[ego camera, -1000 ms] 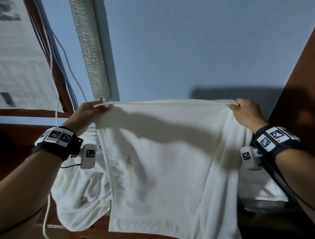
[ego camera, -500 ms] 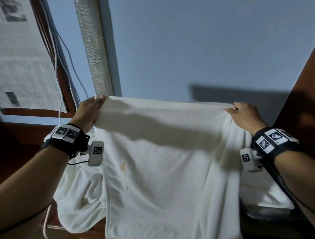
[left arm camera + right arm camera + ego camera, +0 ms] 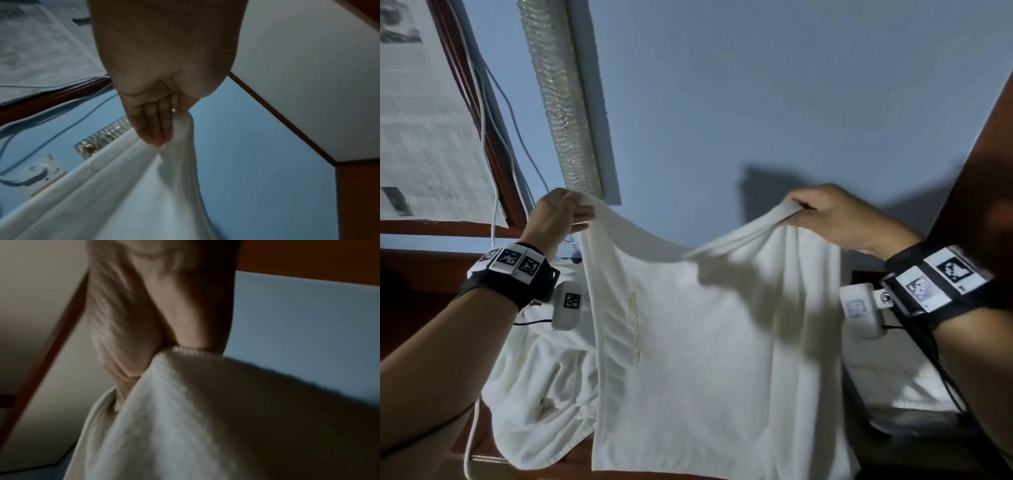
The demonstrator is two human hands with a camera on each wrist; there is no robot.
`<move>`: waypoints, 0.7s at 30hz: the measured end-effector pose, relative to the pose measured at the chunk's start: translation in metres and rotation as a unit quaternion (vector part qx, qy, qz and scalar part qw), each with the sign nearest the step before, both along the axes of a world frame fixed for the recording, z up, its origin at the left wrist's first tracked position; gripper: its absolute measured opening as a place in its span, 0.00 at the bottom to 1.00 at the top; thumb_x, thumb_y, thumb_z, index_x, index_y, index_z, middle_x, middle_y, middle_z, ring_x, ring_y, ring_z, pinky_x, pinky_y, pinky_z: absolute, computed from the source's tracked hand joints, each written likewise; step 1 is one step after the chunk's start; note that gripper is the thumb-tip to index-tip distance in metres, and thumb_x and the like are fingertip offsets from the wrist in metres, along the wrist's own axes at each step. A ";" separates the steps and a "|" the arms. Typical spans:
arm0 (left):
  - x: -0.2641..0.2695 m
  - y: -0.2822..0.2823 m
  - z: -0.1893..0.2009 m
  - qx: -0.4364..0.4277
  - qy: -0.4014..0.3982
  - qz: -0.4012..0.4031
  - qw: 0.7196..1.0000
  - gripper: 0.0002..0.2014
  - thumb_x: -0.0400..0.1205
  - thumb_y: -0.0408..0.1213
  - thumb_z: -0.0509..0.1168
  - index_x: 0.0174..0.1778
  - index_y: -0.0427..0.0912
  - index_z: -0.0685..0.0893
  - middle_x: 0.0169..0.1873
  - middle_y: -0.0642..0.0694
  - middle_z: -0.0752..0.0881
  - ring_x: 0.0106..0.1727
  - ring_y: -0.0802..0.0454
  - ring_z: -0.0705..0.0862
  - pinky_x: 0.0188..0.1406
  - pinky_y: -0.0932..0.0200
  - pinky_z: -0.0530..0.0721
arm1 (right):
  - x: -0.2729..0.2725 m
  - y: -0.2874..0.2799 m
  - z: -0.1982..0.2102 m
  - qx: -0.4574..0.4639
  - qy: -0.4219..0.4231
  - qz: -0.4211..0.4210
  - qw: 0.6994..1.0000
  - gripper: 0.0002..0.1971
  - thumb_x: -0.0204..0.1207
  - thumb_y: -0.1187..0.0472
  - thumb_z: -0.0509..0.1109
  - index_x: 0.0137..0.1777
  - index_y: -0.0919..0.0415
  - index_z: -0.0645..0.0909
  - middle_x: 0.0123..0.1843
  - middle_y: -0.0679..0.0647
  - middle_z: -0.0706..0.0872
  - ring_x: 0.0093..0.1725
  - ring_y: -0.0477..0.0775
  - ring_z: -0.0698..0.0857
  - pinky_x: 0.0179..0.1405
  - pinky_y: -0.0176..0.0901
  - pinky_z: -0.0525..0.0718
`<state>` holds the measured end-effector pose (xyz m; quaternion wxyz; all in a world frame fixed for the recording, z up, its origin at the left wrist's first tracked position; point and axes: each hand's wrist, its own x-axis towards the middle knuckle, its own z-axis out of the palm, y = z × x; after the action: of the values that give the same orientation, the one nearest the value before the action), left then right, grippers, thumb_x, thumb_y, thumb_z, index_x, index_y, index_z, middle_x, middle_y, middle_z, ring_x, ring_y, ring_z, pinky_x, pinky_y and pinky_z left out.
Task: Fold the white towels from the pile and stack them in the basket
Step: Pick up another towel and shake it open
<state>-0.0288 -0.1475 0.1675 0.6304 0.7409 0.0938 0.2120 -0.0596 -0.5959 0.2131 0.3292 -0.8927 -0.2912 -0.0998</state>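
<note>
A white towel (image 3: 705,359) hangs in the air in front of the blue wall, its top edge sagging in the middle. My left hand (image 3: 561,216) pinches its top left corner, thumb against fingers, as the left wrist view confirms (image 3: 170,123). My right hand (image 3: 825,214) grips the top right corner; the right wrist view shows the towel's hem (image 3: 191,352) clamped in that hand (image 3: 164,331). A crumpled pile of white towels (image 3: 541,394) lies behind at lower left. More white cloth (image 3: 887,377) lies at lower right; the basket is not clearly seen.
A blue wall (image 3: 756,102) fills the background. A silvery ribbed pipe (image 3: 558,96) and white cables (image 3: 486,113) run down it at left, beside a red-brown wooden frame (image 3: 479,113). Dark wood panels stand at right (image 3: 983,171) and lower left (image 3: 421,284).
Both hands have moved closer together, so the towel's taut top edge now sags in the middle. The hands also sit a little lower in view.
</note>
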 end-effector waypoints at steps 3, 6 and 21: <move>-0.002 -0.036 0.015 -0.048 -0.050 -0.061 0.996 0.07 0.90 0.38 0.62 0.59 0.38 0.81 0.48 0.40 0.91 0.51 0.48 0.92 0.57 0.53 0.91 | -0.033 0.036 0.016 -0.093 0.041 0.101 0.990 0.02 0.79 0.70 0.75 0.47 0.63 0.88 0.40 0.57 0.89 0.40 0.40 0.80 0.40 0.43 0.77; -0.009 -0.071 0.028 -0.005 -0.118 -0.075 0.990 0.09 0.85 0.31 0.71 0.45 0.45 0.78 0.40 0.40 0.82 0.41 0.52 0.87 0.45 0.60 0.89 | -0.060 0.067 0.022 -0.173 0.098 0.165 0.966 0.09 0.76 0.64 0.80 0.51 0.49 0.89 0.36 0.51 0.83 0.33 0.40 0.78 0.34 0.35 0.74; -0.098 -0.179 0.006 0.114 -0.069 -0.326 0.936 0.12 0.78 0.27 0.79 0.51 0.33 0.83 0.25 0.58 0.78 0.26 0.63 0.75 0.31 0.70 0.71 | -0.046 0.071 0.013 0.106 -0.010 0.070 0.992 0.14 0.70 0.52 0.87 0.47 0.49 0.83 0.39 0.50 0.84 0.37 0.50 0.80 0.40 0.45 0.77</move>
<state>-0.1271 -0.3260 0.1733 0.5807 0.7815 -0.2213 0.0550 -0.1055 -0.5249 0.2257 0.4252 -0.8294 -0.3435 -0.1155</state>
